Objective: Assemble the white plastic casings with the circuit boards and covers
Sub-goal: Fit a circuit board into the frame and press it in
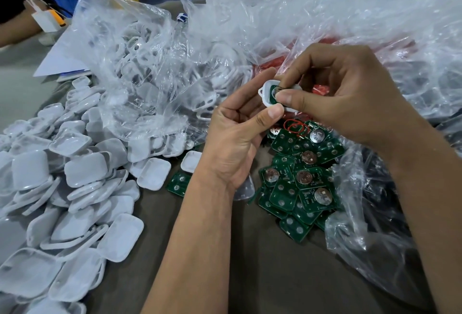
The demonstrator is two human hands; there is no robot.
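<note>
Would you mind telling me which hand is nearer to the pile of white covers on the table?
Left. The left hand is just right of the pile of white covers; the right hand is farther right, above the green circuit boards.

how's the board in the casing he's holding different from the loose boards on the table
The held board sits inside a white casing, gripped by the left hand and right hand; the loose boards lie bare in a heap. The held board is mostly hidden by fingers; the loose boards show whole faces, several with round metal discs. Both are green.
</note>
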